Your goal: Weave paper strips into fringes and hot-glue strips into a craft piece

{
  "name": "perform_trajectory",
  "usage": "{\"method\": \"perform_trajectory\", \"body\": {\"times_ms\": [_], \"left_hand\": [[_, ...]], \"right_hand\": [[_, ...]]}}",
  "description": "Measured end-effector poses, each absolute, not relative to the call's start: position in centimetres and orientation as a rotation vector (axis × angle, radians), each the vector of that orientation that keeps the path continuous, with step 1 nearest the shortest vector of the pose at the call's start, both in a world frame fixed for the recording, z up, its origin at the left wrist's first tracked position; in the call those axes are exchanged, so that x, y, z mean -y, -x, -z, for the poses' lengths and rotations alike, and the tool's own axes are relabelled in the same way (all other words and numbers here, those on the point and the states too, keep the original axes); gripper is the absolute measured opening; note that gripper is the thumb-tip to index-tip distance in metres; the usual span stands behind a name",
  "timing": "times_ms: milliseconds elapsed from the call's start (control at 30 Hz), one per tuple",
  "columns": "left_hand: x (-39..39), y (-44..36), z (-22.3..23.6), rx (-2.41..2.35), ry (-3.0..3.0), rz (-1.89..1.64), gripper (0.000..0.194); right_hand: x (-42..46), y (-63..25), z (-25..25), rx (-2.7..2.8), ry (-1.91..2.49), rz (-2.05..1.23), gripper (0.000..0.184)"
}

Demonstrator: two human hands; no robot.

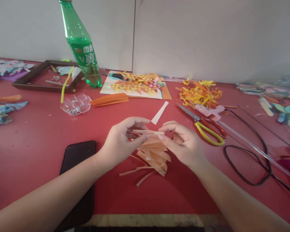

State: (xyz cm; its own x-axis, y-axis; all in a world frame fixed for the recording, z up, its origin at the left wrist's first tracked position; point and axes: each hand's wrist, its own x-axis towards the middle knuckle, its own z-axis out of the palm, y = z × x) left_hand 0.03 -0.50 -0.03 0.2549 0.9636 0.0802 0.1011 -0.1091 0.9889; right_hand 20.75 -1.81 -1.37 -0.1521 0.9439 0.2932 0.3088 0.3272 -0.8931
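Note:
Between my two hands is a thin, pale peach paper strip. My left hand pinches its left part between thumb and fingers. At the strip's right end, the thumb and fingertips of my right hand are closed on it. Just below lies a loose heap of peach paper strips, partly hidden by my fingers, with a few narrow scraps beside it. A separate pale paper piece rests on the table beyond my fingertips.
On the red table are scissors, a pink glue gun with a black cord, and yellow-orange paper scraps. A green bottle, clear dish, orange strips and phone are to the left.

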Motion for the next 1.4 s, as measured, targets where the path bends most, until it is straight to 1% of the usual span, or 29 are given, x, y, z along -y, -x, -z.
{"method": "perform_trajectory", "body": {"times_ms": [100,200,267,400,567,900,1400], "left_hand": [[0.46,0.03,-0.02,-1.076,-1.425,-1.044,0.030],[0.51,0.07,-0.14,-1.040,-1.381,-1.033,0.032],[0.54,0.05,-0.24,-1.030,-1.368,-1.022,0.034],[0.47,-0.07,-0.38,-1.042,-1.354,-1.007,0.040],[0.26,-0.11,-0.38,-1.058,-1.318,-1.086,0.046],[0.20,0.11,-0.77,-1.124,-1.291,-1.057,0.044],[0.21,0.46,-0.53,-1.151,-1.230,-1.049,0.043]], "right_hand": [[1.83,-20.90,1.22,1.642,1.149,-0.904,0.015],[1.95,-21.03,0.78,1.655,1.192,-1.001,0.022],[1.99,-21.02,0.54,1.654,1.226,-1.030,0.021],[1.82,-20.93,0.60,1.620,1.240,-0.951,0.018],[1.53,-20.90,1.05,1.568,1.258,-0.892,0.018],[1.44,-21.00,0.98,1.528,1.274,-0.879,0.018],[1.14,-21.35,0.85,1.474,1.202,-0.987,0.017]]}}
